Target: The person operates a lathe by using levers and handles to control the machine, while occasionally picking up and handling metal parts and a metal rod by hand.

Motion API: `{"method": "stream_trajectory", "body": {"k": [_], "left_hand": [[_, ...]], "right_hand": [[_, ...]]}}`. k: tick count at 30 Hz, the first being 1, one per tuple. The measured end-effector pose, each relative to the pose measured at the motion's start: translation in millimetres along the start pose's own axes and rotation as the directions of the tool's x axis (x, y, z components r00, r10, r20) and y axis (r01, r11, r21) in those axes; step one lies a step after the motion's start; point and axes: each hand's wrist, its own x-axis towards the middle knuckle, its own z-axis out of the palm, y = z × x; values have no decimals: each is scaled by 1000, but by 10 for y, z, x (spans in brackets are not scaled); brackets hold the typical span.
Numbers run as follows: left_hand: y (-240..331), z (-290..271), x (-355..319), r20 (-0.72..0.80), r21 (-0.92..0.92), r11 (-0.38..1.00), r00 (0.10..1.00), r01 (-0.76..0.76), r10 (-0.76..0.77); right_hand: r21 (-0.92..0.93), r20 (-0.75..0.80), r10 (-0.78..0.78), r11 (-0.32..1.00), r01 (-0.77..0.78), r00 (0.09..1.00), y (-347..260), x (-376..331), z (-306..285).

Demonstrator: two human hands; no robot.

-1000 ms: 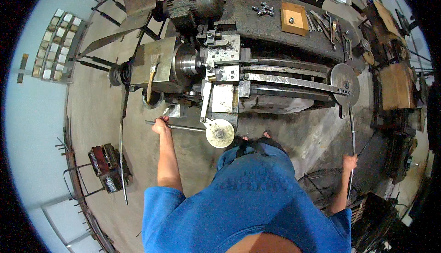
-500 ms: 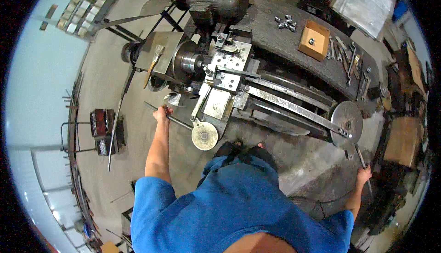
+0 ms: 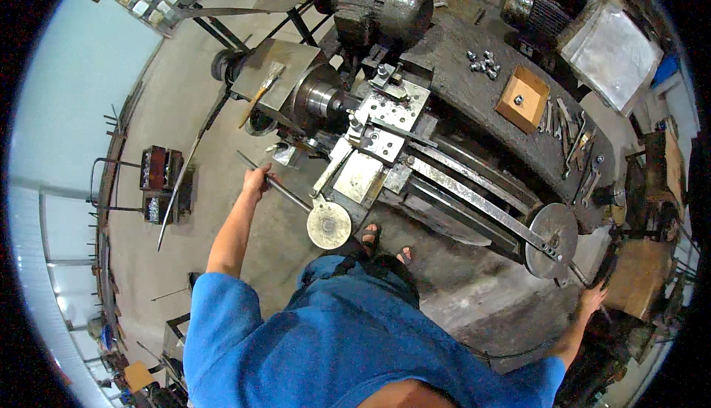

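You are gripping the long lever rod (image 3: 278,186) with your left hand (image 3: 255,180), right hand (image 3: 592,297) resting by the end wheel (image 3: 552,239), grip unclear; lathe work looks mid-way

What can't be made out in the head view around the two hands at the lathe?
- Right hand: at the dark fisheye rim by the large handwheel; its grip and what it holds are unreadable.
- Left hand: closed on the long lever bar; fingers too small to detail.
- Feet and floor below: hidden by the person's blue shirt.
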Motion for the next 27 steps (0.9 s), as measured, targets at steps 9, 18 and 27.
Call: {"method": "stream_trajectory", "body": {"k": [9,18,27], "left_hand": [[-193,-949,702,23,436,894,994,-103,103],[-93,-150,1326,493,868,-221,722,-444,487],[-1035,243,1823,95,874,291,724,-389,683]], "right_hand": [[338,48,98,935,-109,994,-312,-2401,765],[332,215,-551,818,471,806,-338,-3460,689],[583,86,-204,804,117,975,-610,-2804,-339]]}}
